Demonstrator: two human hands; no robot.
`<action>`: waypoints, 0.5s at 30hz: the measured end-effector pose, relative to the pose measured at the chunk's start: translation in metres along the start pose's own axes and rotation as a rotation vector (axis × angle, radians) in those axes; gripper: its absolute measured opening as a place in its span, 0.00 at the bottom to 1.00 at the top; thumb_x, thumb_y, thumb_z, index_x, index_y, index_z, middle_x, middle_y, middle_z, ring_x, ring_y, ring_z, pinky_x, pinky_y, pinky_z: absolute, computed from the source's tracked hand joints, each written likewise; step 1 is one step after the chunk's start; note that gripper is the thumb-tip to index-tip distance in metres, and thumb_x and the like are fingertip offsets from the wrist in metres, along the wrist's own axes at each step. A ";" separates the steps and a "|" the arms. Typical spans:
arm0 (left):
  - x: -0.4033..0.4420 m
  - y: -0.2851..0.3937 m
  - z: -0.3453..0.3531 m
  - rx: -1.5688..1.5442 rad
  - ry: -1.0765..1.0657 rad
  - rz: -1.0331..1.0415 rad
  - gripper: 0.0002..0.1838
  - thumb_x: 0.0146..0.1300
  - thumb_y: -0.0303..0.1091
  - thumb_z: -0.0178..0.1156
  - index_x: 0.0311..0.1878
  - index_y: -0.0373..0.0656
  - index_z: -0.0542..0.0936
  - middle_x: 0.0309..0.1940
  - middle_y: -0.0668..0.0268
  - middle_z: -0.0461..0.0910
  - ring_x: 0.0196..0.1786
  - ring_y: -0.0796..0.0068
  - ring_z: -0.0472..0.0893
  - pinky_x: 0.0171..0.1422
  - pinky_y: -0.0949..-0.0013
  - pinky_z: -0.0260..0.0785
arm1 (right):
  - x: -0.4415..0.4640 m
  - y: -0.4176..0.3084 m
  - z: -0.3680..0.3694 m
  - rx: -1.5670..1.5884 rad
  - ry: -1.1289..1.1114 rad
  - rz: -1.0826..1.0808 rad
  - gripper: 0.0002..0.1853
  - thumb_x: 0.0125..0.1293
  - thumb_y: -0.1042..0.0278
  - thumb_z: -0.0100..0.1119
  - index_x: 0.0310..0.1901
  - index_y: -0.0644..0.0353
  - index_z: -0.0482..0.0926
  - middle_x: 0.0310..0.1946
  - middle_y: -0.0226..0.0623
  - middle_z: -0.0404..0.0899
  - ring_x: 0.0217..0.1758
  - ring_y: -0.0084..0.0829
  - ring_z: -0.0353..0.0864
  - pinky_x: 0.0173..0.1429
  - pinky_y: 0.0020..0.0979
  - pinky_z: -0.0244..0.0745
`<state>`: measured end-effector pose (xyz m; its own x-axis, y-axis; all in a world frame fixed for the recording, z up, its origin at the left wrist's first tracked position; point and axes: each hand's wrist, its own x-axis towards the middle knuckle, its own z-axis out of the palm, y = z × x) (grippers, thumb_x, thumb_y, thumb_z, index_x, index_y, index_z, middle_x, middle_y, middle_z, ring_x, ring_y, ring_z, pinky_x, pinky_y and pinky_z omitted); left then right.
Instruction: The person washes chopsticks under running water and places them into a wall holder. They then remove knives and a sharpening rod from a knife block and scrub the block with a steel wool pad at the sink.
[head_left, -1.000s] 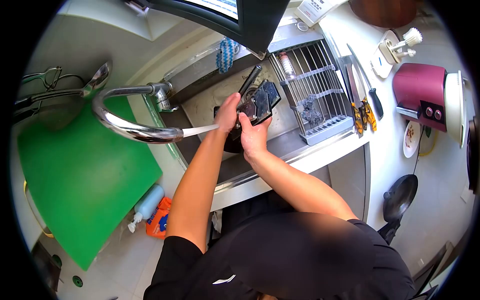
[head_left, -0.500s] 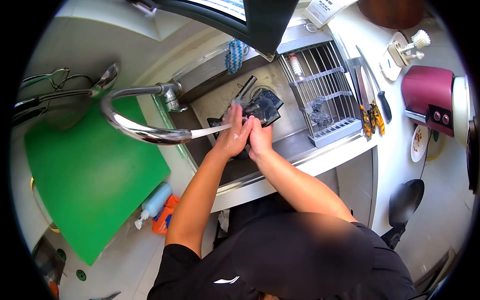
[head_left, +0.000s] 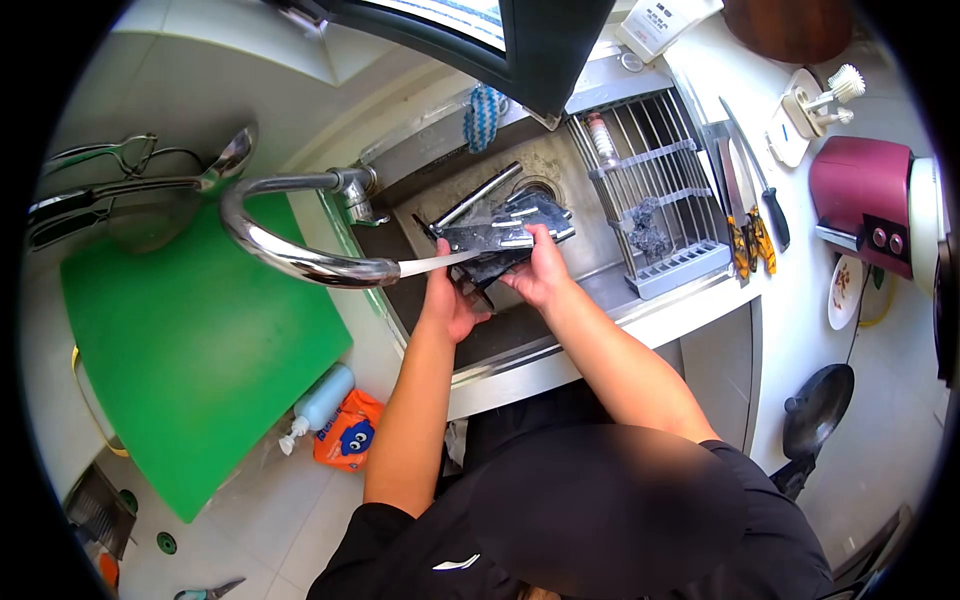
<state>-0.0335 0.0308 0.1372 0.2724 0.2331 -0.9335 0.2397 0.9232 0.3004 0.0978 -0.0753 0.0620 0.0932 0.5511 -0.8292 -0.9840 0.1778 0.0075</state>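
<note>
In the sink [head_left: 610,285], a wet, glossy black flat part [head_left: 490,237] is held between both my hands; its exact kind I cannot make out. My left hand [head_left: 450,300] grips its left end from below, thumb up at the edge. My right hand [head_left: 542,272] clasps its right side, with the thumb on top. Water from the curved chrome faucet [head_left: 310,262] runs onto the part near my left thumb. Beyond it, a metal tube [head_left: 480,192] and more dark pieces lie in the basin, close to the drain [head_left: 538,187].
A drying rack [head_left: 655,170] spans the sink's right side, with a steel wool pad [head_left: 650,238] on it. Knives [head_left: 745,200] lie to its right. A green board [head_left: 190,350] covers the left counter, beside a blue bottle [head_left: 322,400]. A window frame [head_left: 550,70] juts overhead.
My hands were pressed together under the water; now they are apart and gripping the black part's two sides. The part has been lifted and shows its flat face.
</note>
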 end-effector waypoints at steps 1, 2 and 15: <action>0.002 0.004 0.001 -0.015 -0.009 -0.080 0.55 0.63 0.85 0.53 0.84 0.56 0.62 0.83 0.60 0.62 0.81 0.46 0.59 0.78 0.13 0.28 | 0.000 -0.001 0.000 -0.001 -0.001 -0.001 0.24 0.72 0.53 0.58 0.64 0.53 0.75 0.60 0.38 0.82 0.67 0.45 0.79 0.72 0.66 0.70; 0.001 0.008 0.000 -0.004 -0.036 -0.095 0.47 0.64 0.79 0.57 0.77 0.58 0.69 0.75 0.63 0.68 0.73 0.52 0.66 0.77 0.16 0.42 | 0.000 -0.002 0.000 -0.003 -0.019 -0.001 0.24 0.73 0.52 0.57 0.65 0.53 0.76 0.59 0.38 0.83 0.67 0.44 0.79 0.73 0.64 0.70; -0.003 -0.018 0.032 -0.123 0.193 0.086 0.22 0.61 0.53 0.69 0.57 0.71 0.72 0.56 0.70 0.77 0.62 0.67 0.72 0.48 0.50 0.69 | -0.101 -0.087 -0.034 -1.611 0.344 -0.908 0.23 0.66 0.68 0.67 0.63 0.59 0.81 0.64 0.44 0.78 0.67 0.42 0.77 0.71 0.36 0.70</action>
<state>-0.0087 0.0042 0.1405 0.1006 0.3553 -0.9293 0.1053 0.9250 0.3650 0.1690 -0.1738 0.1259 0.7696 0.5392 -0.3419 0.1399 -0.6649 -0.7337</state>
